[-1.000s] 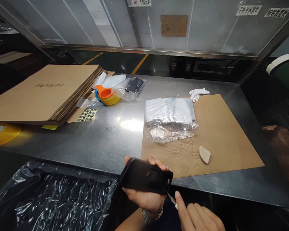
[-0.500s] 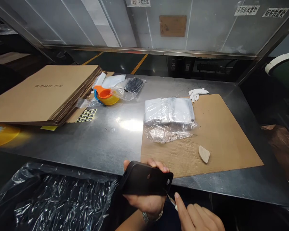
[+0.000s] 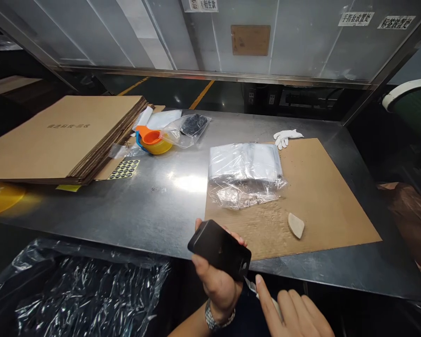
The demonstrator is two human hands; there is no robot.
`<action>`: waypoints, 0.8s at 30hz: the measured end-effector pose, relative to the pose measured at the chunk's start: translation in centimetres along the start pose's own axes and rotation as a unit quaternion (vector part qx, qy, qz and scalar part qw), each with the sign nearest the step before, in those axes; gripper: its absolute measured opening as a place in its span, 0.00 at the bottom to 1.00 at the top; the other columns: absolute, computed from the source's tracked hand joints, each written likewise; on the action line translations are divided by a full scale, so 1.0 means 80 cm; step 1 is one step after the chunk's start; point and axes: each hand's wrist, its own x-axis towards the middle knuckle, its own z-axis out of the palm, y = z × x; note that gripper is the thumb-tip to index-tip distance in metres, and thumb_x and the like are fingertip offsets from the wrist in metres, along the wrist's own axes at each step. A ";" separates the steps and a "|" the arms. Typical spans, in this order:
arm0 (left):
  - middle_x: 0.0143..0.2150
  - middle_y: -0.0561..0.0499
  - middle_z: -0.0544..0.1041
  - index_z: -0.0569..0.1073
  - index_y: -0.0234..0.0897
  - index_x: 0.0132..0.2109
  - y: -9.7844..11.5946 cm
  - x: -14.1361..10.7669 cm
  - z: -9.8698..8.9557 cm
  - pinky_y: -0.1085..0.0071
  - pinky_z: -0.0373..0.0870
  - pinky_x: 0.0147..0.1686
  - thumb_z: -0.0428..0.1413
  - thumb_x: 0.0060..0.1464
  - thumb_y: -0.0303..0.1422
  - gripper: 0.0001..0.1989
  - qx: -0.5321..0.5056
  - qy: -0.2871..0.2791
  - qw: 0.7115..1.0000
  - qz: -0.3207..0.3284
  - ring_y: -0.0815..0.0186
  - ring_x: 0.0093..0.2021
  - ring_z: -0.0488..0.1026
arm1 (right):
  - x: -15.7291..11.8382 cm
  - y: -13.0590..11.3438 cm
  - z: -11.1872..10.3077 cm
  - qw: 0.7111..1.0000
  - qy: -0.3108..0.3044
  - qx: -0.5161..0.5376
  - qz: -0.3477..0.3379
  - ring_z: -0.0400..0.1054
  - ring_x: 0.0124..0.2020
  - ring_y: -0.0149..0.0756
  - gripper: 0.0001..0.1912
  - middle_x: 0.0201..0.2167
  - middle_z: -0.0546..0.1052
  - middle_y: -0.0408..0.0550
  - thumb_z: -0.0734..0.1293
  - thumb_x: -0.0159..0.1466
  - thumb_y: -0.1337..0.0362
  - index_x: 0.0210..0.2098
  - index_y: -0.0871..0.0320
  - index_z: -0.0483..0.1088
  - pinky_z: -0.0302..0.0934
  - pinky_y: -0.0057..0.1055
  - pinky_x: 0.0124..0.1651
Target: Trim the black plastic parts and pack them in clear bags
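Note:
My left hand [image 3: 217, 283] is closed around a black, box-like plastic part [image 3: 221, 248] with rounded corners and a small hole near its right end. The part is tilted, its left end higher, above the table's front edge. In my right hand [image 3: 291, 309] is a thin knife [image 3: 251, 286] with a pale handle, my index finger stretched along it. The blade tip meets or nearly meets the part's lower right corner; exact contact I cannot tell. A metal-banded watch or bracelet [image 3: 210, 318] circles my left wrist.
On a cardboard sheet [image 3: 323, 196] lie a pack of clear plastic bags [image 3: 245, 161] and a beige wedge-shaped block [image 3: 296, 226]. A white glove [image 3: 286, 137] rests behind. Stacked cardboard [image 3: 63, 140], colourful scoops [image 3: 157, 142] and a sticker sheet [image 3: 125, 169] occupy the left. Black plastic [image 3: 87, 290] lines the lower left.
My left hand has turned the black part, so its left end now sits higher and its face slants down to the right. The knife stays by its right corner.

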 end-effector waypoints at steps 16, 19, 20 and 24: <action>0.29 0.53 0.69 0.64 0.44 0.52 0.008 0.013 0.001 0.74 0.66 0.20 0.42 0.56 0.47 0.21 -0.003 0.017 0.970 -0.241 0.68 0.22 0.67 | -0.016 0.039 0.001 0.989 -0.070 0.130 0.026 0.62 0.20 0.25 0.17 0.20 0.66 0.41 0.58 0.66 0.67 0.52 0.62 0.66 0.57 0.22 0.22; 0.29 0.53 0.69 0.64 0.46 0.53 0.008 0.012 0.003 0.74 0.66 0.20 0.42 0.56 0.47 0.21 -0.001 0.011 0.971 -0.240 0.68 0.22 0.67 | -0.015 0.038 0.000 0.991 -0.067 0.112 0.019 0.62 0.19 0.25 0.16 0.19 0.66 0.41 0.58 0.65 0.66 0.50 0.62 0.68 0.55 0.23 0.22; 0.29 0.54 0.69 0.63 0.48 0.54 0.008 0.011 0.004 0.74 0.66 0.20 0.42 0.56 0.47 0.21 0.001 0.009 0.971 -0.237 0.68 0.22 0.67 | -0.014 0.038 -0.001 0.991 -0.069 0.111 0.019 0.62 0.19 0.25 0.15 0.19 0.66 0.41 0.58 0.65 0.66 0.49 0.62 0.69 0.55 0.23 0.22; 0.29 0.54 0.69 0.60 0.50 0.57 0.007 0.010 0.004 0.73 0.66 0.20 0.43 0.55 0.48 0.23 0.004 0.003 0.975 -0.223 0.67 0.22 0.67 | -0.014 0.040 -0.002 0.990 -0.086 0.109 0.012 0.62 0.19 0.25 0.15 0.19 0.66 0.42 0.57 0.66 0.66 0.49 0.62 0.69 0.56 0.23 0.22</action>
